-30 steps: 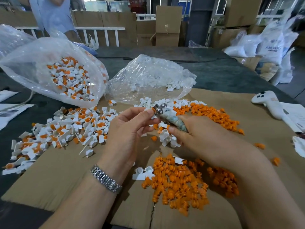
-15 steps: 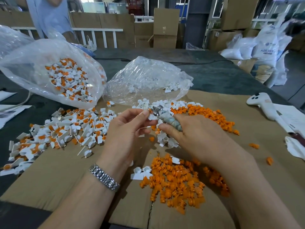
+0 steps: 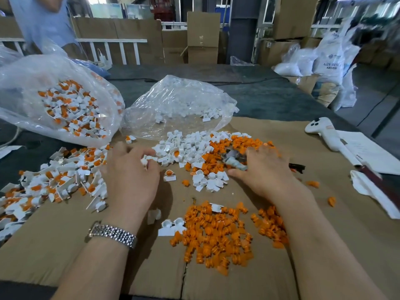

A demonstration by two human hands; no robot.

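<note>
My left hand, with a metal watch on its wrist, pinches a small white plastic piece beside the heap of white pieces. My right hand lies over the far heap of orange plugs and grips a small tool with a cloth-wrapped handle; its metal tip is mostly hidden. One white piece with an orange plug lies on the cardboard sheet between my hands. A second heap of orange plugs lies nearer to me.
A pile of assembled white-and-orange pieces spreads at the left. Behind it lie a clear bag of assembled pieces and a nearly flat clear bag. A white handheld device and papers lie at the right. A person stands at the back left.
My hands were together, the tool pressing on a piece held by the left. They have parted and dropped to the heaps; an assembled piece now lies between them.
</note>
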